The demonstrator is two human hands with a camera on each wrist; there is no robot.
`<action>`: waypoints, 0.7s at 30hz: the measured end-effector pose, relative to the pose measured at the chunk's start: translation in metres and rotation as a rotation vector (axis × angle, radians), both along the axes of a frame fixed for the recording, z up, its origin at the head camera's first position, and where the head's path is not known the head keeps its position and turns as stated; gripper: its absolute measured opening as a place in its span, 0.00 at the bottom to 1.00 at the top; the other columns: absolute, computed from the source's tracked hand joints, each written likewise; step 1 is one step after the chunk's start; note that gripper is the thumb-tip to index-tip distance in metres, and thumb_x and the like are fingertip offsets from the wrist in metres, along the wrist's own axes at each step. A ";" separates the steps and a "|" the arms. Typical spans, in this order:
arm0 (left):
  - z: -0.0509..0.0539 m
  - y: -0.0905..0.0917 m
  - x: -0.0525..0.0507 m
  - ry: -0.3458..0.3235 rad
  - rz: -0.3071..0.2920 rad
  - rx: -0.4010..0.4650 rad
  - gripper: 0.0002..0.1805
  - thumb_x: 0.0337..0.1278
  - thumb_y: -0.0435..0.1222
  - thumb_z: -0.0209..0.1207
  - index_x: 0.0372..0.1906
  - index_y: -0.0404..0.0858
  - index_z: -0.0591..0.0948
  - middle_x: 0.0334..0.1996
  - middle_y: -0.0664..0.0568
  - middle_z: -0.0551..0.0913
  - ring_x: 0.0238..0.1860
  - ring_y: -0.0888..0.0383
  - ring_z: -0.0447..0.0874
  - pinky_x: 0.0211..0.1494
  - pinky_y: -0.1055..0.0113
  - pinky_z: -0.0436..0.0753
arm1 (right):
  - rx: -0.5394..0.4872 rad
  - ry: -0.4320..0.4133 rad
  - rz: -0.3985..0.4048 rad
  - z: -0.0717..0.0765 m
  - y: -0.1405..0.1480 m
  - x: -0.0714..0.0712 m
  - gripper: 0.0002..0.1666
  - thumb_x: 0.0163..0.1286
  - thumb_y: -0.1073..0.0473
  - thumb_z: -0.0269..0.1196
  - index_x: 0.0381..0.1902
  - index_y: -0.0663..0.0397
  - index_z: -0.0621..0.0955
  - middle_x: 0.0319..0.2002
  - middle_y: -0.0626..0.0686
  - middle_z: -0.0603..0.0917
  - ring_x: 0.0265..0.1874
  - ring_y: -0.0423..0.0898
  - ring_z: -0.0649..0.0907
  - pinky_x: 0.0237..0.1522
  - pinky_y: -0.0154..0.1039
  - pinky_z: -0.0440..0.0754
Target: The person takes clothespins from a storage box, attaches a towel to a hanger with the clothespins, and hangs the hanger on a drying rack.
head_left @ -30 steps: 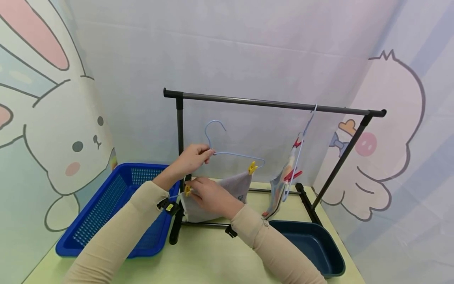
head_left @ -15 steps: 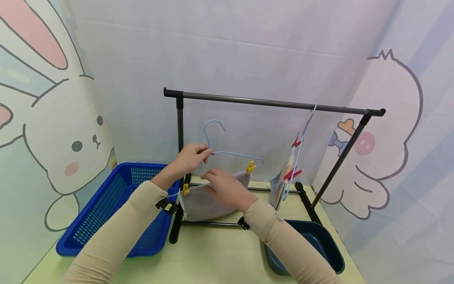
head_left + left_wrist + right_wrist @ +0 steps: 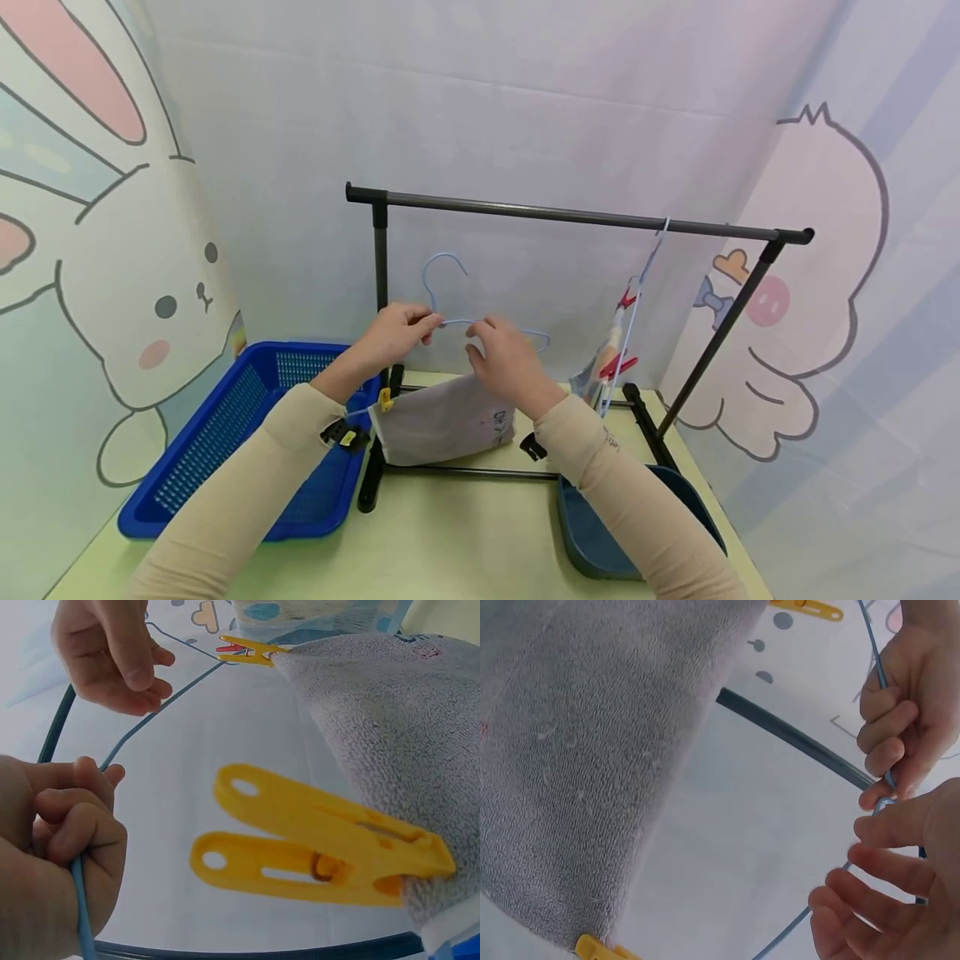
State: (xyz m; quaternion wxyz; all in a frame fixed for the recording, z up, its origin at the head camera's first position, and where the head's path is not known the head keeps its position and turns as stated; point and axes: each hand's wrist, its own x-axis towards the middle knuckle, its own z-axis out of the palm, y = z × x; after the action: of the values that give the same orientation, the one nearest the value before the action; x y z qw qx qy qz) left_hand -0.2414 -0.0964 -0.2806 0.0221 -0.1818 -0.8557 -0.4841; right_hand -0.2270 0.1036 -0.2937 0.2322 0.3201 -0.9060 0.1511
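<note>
My left hand (image 3: 401, 329) grips a light-blue wire hanger (image 3: 180, 695) just below its hook, with the wire running through the curled fingers. A small grey towel (image 3: 442, 425) hangs below, fixed by a yellow clothespin (image 3: 322, 840) at its near-left corner and another yellow clothespin (image 3: 259, 652) at the other end. In the head view the second one is hidden behind my right hand (image 3: 513, 367). That hand hovers at the wire right of the hook, fingers loosely bent and apart. Whether its fingertips touch the wire is unclear.
A dark clothes rack (image 3: 525, 212) stands behind the hands. On its right side hangs another hanger (image 3: 633, 308) with cloth and red clothespins (image 3: 618, 365). A blue basket (image 3: 138, 521) sits at left, a dark teal basin (image 3: 570, 533) at right, partly behind the right sleeve.
My right hand has left the left clothespin and moved right and up to the hanger wire near the hook. My left hand keeps its grip, shifting slightly left with the hanger and towel.
</note>
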 end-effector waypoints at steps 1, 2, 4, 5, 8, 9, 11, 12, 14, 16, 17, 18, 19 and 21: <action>0.000 0.000 0.000 -0.003 0.001 0.001 0.17 0.70 0.44 0.49 0.28 0.38 0.78 0.22 0.48 0.75 0.19 0.54 0.58 0.25 0.64 0.60 | -0.011 0.012 -0.016 0.001 0.000 -0.001 0.11 0.66 0.64 0.62 0.46 0.60 0.79 0.41 0.56 0.77 0.38 0.50 0.78 0.38 0.42 0.77; -0.001 -0.001 0.000 -0.005 0.001 -0.002 0.17 0.71 0.44 0.49 0.29 0.38 0.78 0.22 0.48 0.75 0.19 0.54 0.58 0.25 0.64 0.61 | -0.022 0.027 -0.028 0.001 0.000 -0.003 0.13 0.66 0.64 0.62 0.47 0.60 0.78 0.41 0.57 0.77 0.38 0.51 0.77 0.39 0.43 0.77; -0.002 -0.002 0.001 -0.007 -0.002 0.003 0.17 0.71 0.43 0.49 0.29 0.38 0.79 0.23 0.48 0.75 0.19 0.54 0.57 0.25 0.64 0.61 | -0.042 0.054 -0.046 0.001 -0.001 -0.006 0.15 0.65 0.64 0.62 0.50 0.61 0.78 0.43 0.58 0.77 0.40 0.52 0.77 0.41 0.44 0.77; -0.002 -0.002 0.000 -0.011 -0.001 0.007 0.17 0.71 0.43 0.49 0.30 0.38 0.79 0.23 0.48 0.75 0.18 0.55 0.57 0.24 0.64 0.60 | -0.048 0.067 -0.052 0.002 -0.001 -0.008 0.16 0.65 0.65 0.62 0.50 0.61 0.78 0.43 0.58 0.77 0.41 0.52 0.77 0.41 0.45 0.76; -0.003 -0.003 0.001 -0.014 0.001 0.016 0.17 0.71 0.43 0.49 0.30 0.37 0.79 0.23 0.48 0.75 0.18 0.55 0.56 0.23 0.65 0.60 | -0.038 0.099 -0.071 0.002 -0.002 -0.013 0.16 0.65 0.64 0.62 0.51 0.61 0.78 0.43 0.58 0.78 0.42 0.53 0.77 0.44 0.45 0.76; -0.004 -0.003 0.001 -0.014 0.002 0.019 0.17 0.71 0.43 0.49 0.30 0.37 0.79 0.23 0.48 0.75 0.18 0.55 0.56 0.23 0.65 0.60 | -0.018 0.106 -0.077 0.003 -0.002 -0.014 0.16 0.65 0.64 0.63 0.50 0.61 0.79 0.43 0.58 0.79 0.42 0.53 0.77 0.44 0.45 0.76; -0.004 -0.003 0.002 -0.012 0.000 0.017 0.17 0.70 0.43 0.49 0.30 0.37 0.79 0.22 0.48 0.74 0.18 0.55 0.57 0.23 0.65 0.60 | 0.034 0.119 -0.090 0.004 -0.003 -0.016 0.15 0.66 0.62 0.63 0.50 0.60 0.80 0.42 0.57 0.80 0.40 0.53 0.79 0.43 0.45 0.77; -0.004 -0.002 0.003 -0.009 0.000 0.013 0.17 0.70 0.43 0.49 0.29 0.37 0.79 0.22 0.48 0.74 0.18 0.55 0.57 0.23 0.64 0.60 | 0.060 0.122 -0.092 0.004 -0.004 -0.017 0.14 0.66 0.62 0.63 0.49 0.59 0.80 0.40 0.56 0.81 0.39 0.52 0.79 0.41 0.44 0.77; -0.003 -0.002 0.004 -0.009 -0.003 0.004 0.17 0.70 0.43 0.49 0.28 0.38 0.78 0.22 0.48 0.74 0.18 0.55 0.57 0.23 0.64 0.61 | 0.112 0.120 -0.100 0.005 -0.006 -0.018 0.10 0.67 0.61 0.62 0.45 0.58 0.82 0.36 0.54 0.81 0.34 0.50 0.80 0.36 0.42 0.78; -0.003 -0.002 0.005 -0.009 -0.006 -0.002 0.17 0.71 0.43 0.49 0.27 0.38 0.77 0.23 0.48 0.74 0.17 0.55 0.56 0.23 0.64 0.61 | 0.151 0.118 -0.105 0.006 -0.007 -0.019 0.07 0.68 0.61 0.61 0.41 0.56 0.83 0.31 0.52 0.81 0.28 0.48 0.79 0.30 0.41 0.77; -0.003 -0.002 0.005 -0.011 -0.002 -0.004 0.17 0.71 0.43 0.49 0.27 0.38 0.77 0.23 0.48 0.75 0.17 0.55 0.56 0.22 0.64 0.60 | 0.170 0.119 -0.105 0.006 -0.008 -0.020 0.06 0.68 0.61 0.60 0.38 0.56 0.83 0.28 0.51 0.80 0.26 0.47 0.79 0.28 0.40 0.77; -0.003 -0.002 0.005 -0.010 -0.001 -0.006 0.17 0.71 0.43 0.49 0.27 0.38 0.77 0.23 0.48 0.74 0.17 0.55 0.56 0.22 0.64 0.60 | 0.191 0.120 -0.109 0.007 -0.009 -0.020 0.05 0.69 0.62 0.60 0.36 0.56 0.82 0.27 0.51 0.80 0.24 0.47 0.79 0.26 0.39 0.77; -0.004 -0.003 0.005 -0.010 0.001 -0.008 0.17 0.70 0.43 0.49 0.27 0.38 0.77 0.23 0.48 0.74 0.17 0.55 0.56 0.22 0.64 0.60 | 0.208 0.121 -0.113 0.007 -0.009 -0.020 0.06 0.69 0.62 0.59 0.35 0.56 0.82 0.26 0.51 0.79 0.23 0.46 0.78 0.25 0.39 0.76; -0.006 -0.003 0.004 -0.013 0.007 -0.014 0.17 0.70 0.44 0.50 0.29 0.39 0.79 0.23 0.48 0.75 0.17 0.56 0.56 0.22 0.65 0.60 | 0.244 0.123 -0.117 0.008 -0.010 -0.020 0.06 0.69 0.62 0.59 0.33 0.57 0.82 0.25 0.51 0.80 0.23 0.46 0.79 0.24 0.38 0.77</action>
State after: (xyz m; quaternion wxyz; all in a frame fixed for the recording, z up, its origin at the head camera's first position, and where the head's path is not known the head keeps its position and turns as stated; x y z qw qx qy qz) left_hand -0.2370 -0.0998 -0.2863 0.0171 -0.1758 -0.8597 -0.4793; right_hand -0.2469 0.0934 -0.2860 0.2552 0.3012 -0.9188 0.0059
